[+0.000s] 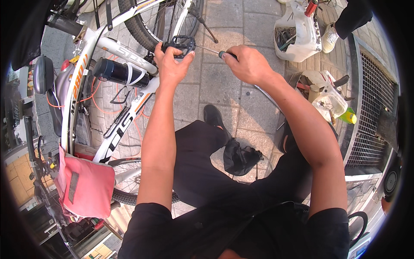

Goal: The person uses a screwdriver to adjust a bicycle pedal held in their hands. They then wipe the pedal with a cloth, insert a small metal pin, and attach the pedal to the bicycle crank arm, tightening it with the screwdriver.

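My left hand (172,64) grips a black bicycle pedal (185,43) beside the rear wheel of a white bicycle (114,49). In my right hand (248,64) is a screwdriver (208,48); the fingers wrap its dark handle and the thin metal shaft points left. The shaft's tip reaches the pedal's right side, though I cannot tell exactly where it touches. A knobby tire (136,28) stands just behind my left fingers. On the frame, a dark bottle (116,71) sits in a white holder near my left forearm.
A white plastic container (282,49) with tools stands at the upper right, near another person's shoe (330,39). Below it lie a pale tub (330,103) and a yellow-capped bottle (348,116). A metal grate (373,112) lies at the right. A pink bag (88,185) hangs at the left.
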`<state>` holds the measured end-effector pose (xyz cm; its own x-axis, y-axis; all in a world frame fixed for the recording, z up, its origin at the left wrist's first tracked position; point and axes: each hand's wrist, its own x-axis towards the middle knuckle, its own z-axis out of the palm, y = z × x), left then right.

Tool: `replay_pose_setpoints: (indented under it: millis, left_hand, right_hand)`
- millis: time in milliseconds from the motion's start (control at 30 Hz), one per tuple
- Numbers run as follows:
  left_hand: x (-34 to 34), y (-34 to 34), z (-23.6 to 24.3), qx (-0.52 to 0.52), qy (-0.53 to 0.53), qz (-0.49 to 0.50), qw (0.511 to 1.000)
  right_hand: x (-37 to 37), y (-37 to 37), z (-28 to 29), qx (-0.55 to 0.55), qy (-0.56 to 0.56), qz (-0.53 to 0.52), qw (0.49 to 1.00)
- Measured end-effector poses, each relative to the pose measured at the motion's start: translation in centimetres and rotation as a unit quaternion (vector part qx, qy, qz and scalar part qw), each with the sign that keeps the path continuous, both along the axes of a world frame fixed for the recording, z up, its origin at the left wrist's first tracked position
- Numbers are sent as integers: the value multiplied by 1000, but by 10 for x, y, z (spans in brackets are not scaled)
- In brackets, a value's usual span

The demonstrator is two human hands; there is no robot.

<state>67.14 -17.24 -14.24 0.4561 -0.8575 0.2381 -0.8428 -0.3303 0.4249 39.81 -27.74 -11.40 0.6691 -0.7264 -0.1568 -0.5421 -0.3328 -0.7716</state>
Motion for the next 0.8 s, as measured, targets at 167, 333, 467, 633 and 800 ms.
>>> replay_pose_setpoints:
  millis: [167,333,467,633,800]
  left_hand:
    - [-1,0,1,0,5,3,1000]
    - [-2,0,2,2,5,2,1000]
    - [-1,1,1,4,-4,2,1000]
    - [-1,1,1,6,0,0,1000]
    - [-2,1,3,3,1,-4,1000]
  right_hand:
    - [3,0,-2,18,10,11,1000]
    - [2,-2,0,72,-3,27,997]
    - [1,-9,11,260,10,16,966]
    - [0,-9,12,347,-46,-19,936]
    - [-2,-12,9,363,-36,-23,931]
